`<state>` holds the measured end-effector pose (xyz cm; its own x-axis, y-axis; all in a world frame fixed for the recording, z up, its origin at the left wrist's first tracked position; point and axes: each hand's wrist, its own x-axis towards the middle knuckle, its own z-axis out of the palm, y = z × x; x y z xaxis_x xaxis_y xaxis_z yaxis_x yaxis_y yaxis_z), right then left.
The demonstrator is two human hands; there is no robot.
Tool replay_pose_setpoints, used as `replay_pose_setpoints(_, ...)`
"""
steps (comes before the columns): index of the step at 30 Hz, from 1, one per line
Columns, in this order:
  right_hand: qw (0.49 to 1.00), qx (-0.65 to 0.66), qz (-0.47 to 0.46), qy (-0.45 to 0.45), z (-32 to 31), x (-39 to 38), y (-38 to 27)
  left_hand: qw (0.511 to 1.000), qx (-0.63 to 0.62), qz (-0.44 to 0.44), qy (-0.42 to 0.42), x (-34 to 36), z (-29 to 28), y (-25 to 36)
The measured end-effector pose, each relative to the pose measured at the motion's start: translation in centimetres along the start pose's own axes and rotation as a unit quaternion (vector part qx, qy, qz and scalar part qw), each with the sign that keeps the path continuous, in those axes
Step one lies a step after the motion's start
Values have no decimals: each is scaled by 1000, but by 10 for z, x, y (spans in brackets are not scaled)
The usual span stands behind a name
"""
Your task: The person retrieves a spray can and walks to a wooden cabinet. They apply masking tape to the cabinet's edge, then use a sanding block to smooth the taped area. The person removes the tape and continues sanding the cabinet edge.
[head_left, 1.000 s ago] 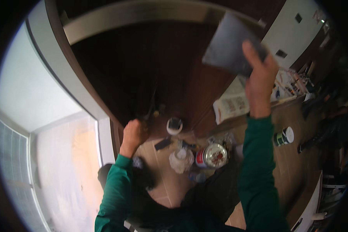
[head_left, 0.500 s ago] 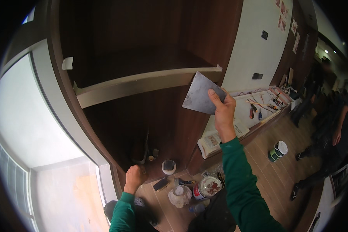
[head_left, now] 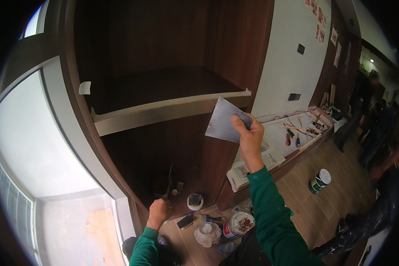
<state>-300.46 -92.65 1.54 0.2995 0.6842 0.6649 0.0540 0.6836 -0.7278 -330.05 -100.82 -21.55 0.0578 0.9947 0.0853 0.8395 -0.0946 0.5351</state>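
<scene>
My right hand point(head_left: 252, 141) grips a flat, square grey metal putty scraper point(head_left: 222, 120), thumb on its near face. The scraper is raised beside the right end of the pale shelf edge strip point(head_left: 155, 116) on a dark brown wooden cabinet point(head_left: 164, 48); whether it touches the strip I cannot tell. Lower left, my left hand point(head_left: 158, 212) is closed, low before the cabinet's bottom opening. What its fingers hold, if anything, is hidden. Nearest it on the floor are a dark block point(head_left: 186, 221) and a brush point(head_left: 212, 218).
Near my legs stand a paint tin point(head_left: 240, 225), a plastic-wrapped tub point(head_left: 207, 234) and a white round container point(head_left: 194, 202). On the right, a long ledge point(head_left: 277, 126) bears screwdrivers, wires and newspaper point(head_left: 270, 160). A lidded bucket point(head_left: 319, 181) stands on the floor. Other people point(head_left: 372, 106) are farther right.
The view has tilted up a little, so the shelf and both hands appear lower. My grip on the scraper is unchanged. A person at the right has shifted position.
</scene>
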Motion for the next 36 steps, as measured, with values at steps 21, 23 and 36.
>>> replay_pose_setpoints(21,998,-7,-26,-50,39,-12,-15,1000,-9,22,0,0,8,-9)
replay_pose_setpoints(23,998,-33,-25,-43,28,-12,-12,1000,-7,25,-4,0,6,-7)
replay_pose_setpoints(36,1000,9,-15,16,19,-17,0,1000,4,19,-6,-1,2,-3)
